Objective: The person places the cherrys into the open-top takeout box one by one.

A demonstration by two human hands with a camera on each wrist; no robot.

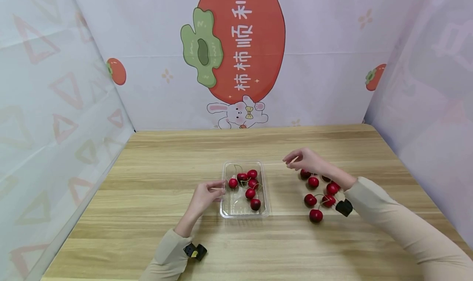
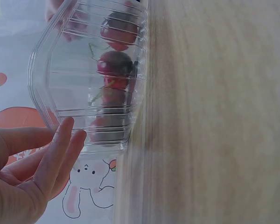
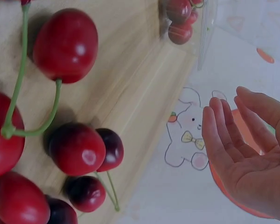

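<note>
A clear plastic box (image 1: 236,209) on the wooden table holds several red cherries (image 1: 255,204), some with thin stems. My left hand (image 1: 203,195) is at the box's left side, its fairly straight fingers at the rim. In the left wrist view, the fingertips (image 2: 65,133) overlap the ridged wall of the box; firm contact is hard to judge. To the right, my right hand (image 1: 304,159) hovers beside the far end of a loose group of cherries (image 1: 313,182). Its fingers are loosely bent, with nothing between them in the right wrist view. The right forearm hides some cherries.
Loose cherries (image 1: 315,215) lie to the right of the box, several joined by green stems (image 3: 51,114). The wooden table (image 1: 155,182) ends at a printed cloth backdrop (image 1: 318,88), with cloth on both sides. Each wrist bears a small black device (image 1: 344,207).
</note>
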